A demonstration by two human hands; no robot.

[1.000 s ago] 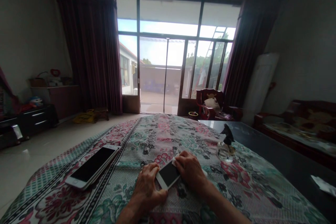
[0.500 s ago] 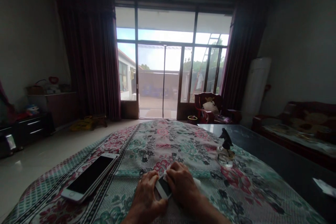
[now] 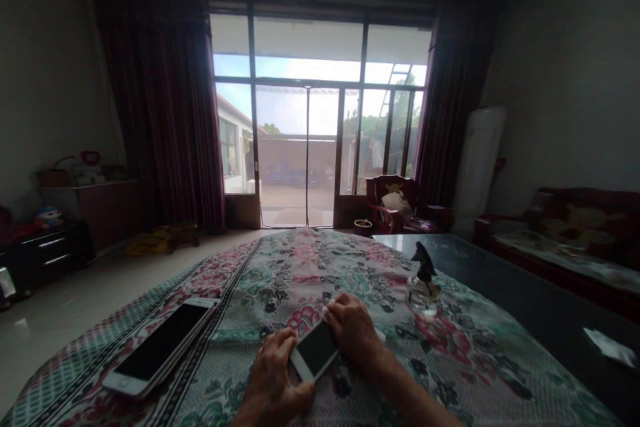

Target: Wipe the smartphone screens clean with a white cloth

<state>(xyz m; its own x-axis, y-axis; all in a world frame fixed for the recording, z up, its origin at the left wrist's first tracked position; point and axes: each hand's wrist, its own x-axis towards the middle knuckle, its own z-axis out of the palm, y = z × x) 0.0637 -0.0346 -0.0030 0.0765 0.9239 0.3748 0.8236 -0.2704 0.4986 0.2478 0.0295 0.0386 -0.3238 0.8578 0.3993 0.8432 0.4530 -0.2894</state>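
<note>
My left hand (image 3: 277,375) grips the lower left edge of a white smartphone (image 3: 317,349) with a dark screen, fingers along one side and thumb at the bottom corner. At the phone's far right end, my right hand (image 3: 353,325) is closed on a bit of white cloth or tissue (image 3: 325,313), most of it hidden under the fingers. To the left lies a larger white phone (image 3: 163,345), face up and seemingly stacked on another. A clear spray bottle (image 3: 423,297) with a black nozzle stands to the right.
A floral tablecloth (image 3: 280,280) covers the table under my hands. The dark tabletop (image 3: 520,307) shows at right, with a white paper or packet (image 3: 611,347) on it. Beyond stand a wooden armchair (image 3: 393,203), a sofa (image 3: 575,233) and glass doors (image 3: 295,160).
My right hand has moved up and right along the smartphone, uncovering more of its screen. My left hand keeps its hold. The whole view has shifted slightly.
</note>
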